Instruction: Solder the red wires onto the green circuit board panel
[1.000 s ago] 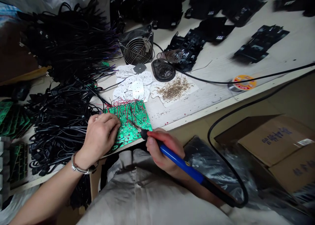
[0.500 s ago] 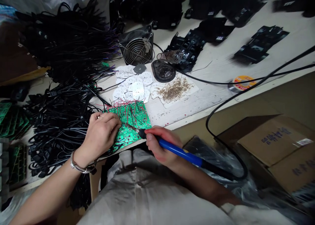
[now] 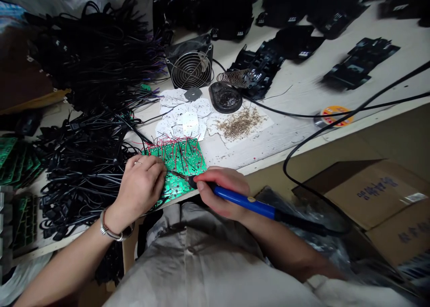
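A green circuit board (image 3: pixel 181 161) with red and black wires lies at the near edge of the white bench (image 3: pixel 295 118). My left hand (image 3: pixel 141 188) rests on the board's left side, its fingers curled together against it at the iron's tip. My right hand (image 3: pixel 220 192) grips a blue-handled soldering iron (image 3: pixel 242 201); the iron's tip touches the board just beside my left fingertips. The iron's black cord (image 3: pixel 336 127) loops away to the right.
Heaps of black cables (image 3: pixel 83 132) fill the bench's left side, with stacks of green boards (image 3: pixel 15 159) beyond. Behind the board lie white round boards (image 3: pixel 183 114), a small fan (image 3: pixel 191 67), an iron stand (image 3: pixel 225 96), solder scraps, a solder reel (image 3: pixel 334 115). Cardboard boxes (image 3: pixel 379 195) stand right.
My right hand has lowered the iron's handle to a flatter angle and slid the tip leftward across the board toward my left fingers. The cord's loop has swung up.
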The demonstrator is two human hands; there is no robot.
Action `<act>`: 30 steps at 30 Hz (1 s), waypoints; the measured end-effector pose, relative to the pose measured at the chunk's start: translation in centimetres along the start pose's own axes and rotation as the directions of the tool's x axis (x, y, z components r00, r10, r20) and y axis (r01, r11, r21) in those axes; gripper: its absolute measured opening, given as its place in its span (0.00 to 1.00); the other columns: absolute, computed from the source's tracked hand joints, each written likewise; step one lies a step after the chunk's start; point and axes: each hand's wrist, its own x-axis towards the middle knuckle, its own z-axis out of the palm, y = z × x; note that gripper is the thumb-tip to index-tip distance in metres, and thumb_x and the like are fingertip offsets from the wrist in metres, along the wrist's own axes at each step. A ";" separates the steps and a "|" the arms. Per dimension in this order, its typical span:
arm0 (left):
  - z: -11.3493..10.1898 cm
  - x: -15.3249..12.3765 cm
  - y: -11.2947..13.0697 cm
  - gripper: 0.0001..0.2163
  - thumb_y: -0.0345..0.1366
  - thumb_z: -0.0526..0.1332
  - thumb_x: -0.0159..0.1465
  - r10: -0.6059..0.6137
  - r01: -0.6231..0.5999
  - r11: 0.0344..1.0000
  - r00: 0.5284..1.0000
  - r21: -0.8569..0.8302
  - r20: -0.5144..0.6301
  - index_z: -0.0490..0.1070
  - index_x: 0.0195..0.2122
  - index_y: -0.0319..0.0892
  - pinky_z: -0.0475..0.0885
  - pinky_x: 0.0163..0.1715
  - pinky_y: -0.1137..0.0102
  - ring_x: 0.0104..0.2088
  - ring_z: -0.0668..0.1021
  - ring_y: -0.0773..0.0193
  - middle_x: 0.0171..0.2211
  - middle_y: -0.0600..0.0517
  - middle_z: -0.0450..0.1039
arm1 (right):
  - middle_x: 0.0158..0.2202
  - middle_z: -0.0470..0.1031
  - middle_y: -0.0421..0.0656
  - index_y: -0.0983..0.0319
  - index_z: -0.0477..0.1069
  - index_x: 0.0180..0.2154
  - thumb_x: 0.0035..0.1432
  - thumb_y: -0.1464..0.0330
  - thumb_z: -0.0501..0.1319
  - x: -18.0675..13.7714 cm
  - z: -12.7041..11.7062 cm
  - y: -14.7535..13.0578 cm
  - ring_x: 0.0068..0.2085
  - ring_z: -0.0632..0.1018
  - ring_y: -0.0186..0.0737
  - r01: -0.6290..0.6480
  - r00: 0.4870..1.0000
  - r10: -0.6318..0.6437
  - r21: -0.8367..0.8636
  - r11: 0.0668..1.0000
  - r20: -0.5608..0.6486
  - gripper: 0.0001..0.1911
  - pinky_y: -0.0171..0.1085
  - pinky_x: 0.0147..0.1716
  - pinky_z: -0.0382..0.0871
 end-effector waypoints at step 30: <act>0.0 0.0 0.0 0.10 0.31 0.51 0.68 0.009 -0.009 1.000 1.000 -0.011 0.002 0.71 0.34 0.39 0.65 0.45 0.60 0.36 0.75 0.59 0.35 0.49 0.76 | 0.21 0.75 0.35 0.58 0.74 0.39 0.62 0.58 0.60 -3.6 1.1 1.6 0.18 0.74 0.33 -0.442 0.827 0.513 0.299 0.846 -0.228 0.12 0.35 0.22 0.72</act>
